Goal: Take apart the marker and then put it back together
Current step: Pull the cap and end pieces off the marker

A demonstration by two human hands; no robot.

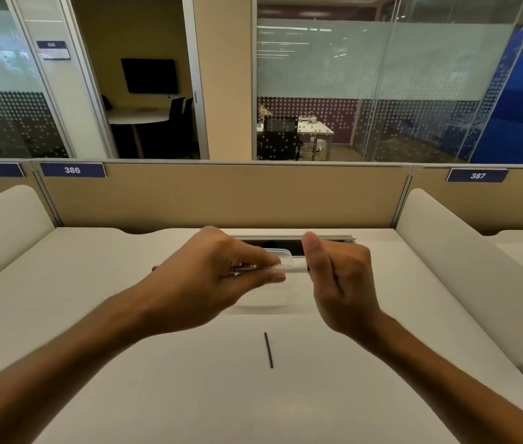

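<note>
Spanning both hands (273, 277), the white marker (289, 267) lies level.

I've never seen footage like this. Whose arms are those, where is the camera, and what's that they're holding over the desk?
No machine here: these are a person's two bare arms, filmed by one wide-angle camera worn on the head, looking forward and down. That is why the arms seem to come from the bottom corners.

Both hands hold a marker level above the white desk. The left hand pinches the white barrel with its fingertips. The right hand has its grip curled round the barrel's other end, thumb up.

On the desk, nearer the person, lies a thin dark rod, probably the marker's inner ink stick, so the marker seems partly taken apart. Beneath the hands sits a clear plastic container, mostly hidden.

Behind stands a beige partition with the number tags 385, 386 and 387, then glass-walled office rooms.
</note>
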